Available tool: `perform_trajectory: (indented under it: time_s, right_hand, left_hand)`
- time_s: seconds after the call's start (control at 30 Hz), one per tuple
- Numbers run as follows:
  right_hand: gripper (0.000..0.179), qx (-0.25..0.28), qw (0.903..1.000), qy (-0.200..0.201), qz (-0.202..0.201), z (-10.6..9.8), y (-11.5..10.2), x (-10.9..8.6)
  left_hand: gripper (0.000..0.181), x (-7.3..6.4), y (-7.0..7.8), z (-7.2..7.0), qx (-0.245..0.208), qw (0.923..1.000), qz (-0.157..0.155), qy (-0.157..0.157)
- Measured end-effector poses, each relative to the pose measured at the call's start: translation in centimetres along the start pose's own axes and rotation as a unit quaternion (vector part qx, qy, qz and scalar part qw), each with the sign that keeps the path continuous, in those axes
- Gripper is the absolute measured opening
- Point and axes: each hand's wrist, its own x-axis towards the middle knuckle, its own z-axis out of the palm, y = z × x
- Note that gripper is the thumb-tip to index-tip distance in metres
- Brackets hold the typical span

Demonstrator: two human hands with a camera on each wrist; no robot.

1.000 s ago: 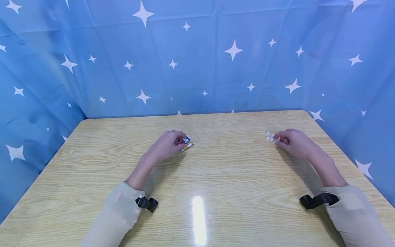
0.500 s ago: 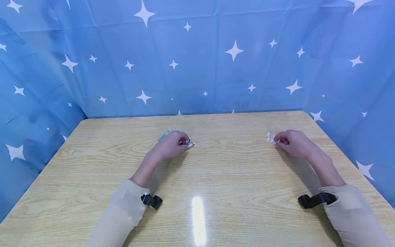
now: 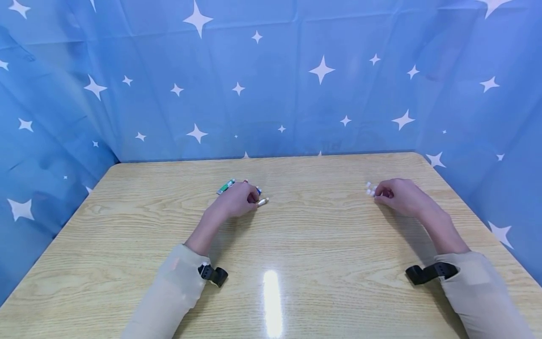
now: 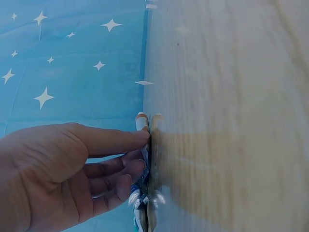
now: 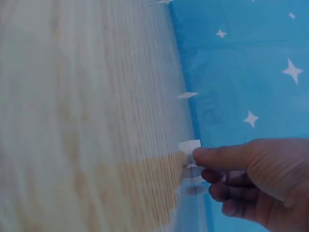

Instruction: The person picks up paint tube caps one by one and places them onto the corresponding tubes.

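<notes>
At the curled hands lie tubes, left, and white pieces, right; whether gripped, I cannot tell.

Tubes lie left of the blocks on the table, before the curtain.

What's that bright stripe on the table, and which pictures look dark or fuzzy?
Head view: a white glare streak on the pale wooden tabletop, probably reflected light, plus shadow beside the right beige sleeve. Left wrist view: dim, tabletop smeary, mirroring the orange-and-white tube. Right wrist view: dim, nearby tabletop blurry.
</notes>
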Motion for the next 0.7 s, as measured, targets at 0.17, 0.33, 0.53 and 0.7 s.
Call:
perform_trajectory:
  time_s: [0.17, 0.33, 0.53, 0.7]
  right_hand:
    - [0.004, -0.001, 1.0, -0.001, 0.001, 0.0, -0.07, -0.04]
    - [0.006, -0.002, 1.0, 0.0, -0.004, -0.16, -0.09, -0.1]
    - [0.007, 0.002, 1.0, -0.001, -0.002, -0.26, -0.08, -0.16]
    - [0.008, 0.009, 0.9999, 0.007, 0.0, -0.17, -0.22, -0.23]
  left_hand:
    - [0.007, -0.13, 0.2, 0.04, 0.004, 1.0, -0.002, -0.001]
    - [0.006, -0.26, 0.29, 0.05, 0.003, 0.9999, -0.011, -0.002]
    - [0.005, -0.24, 0.17, 0.05, 0.005, 0.9999, -0.015, -0.005]
    - [0.006, -0.14, 0.0, 0.02, 0.013, 0.9998, -0.01, -0.011]
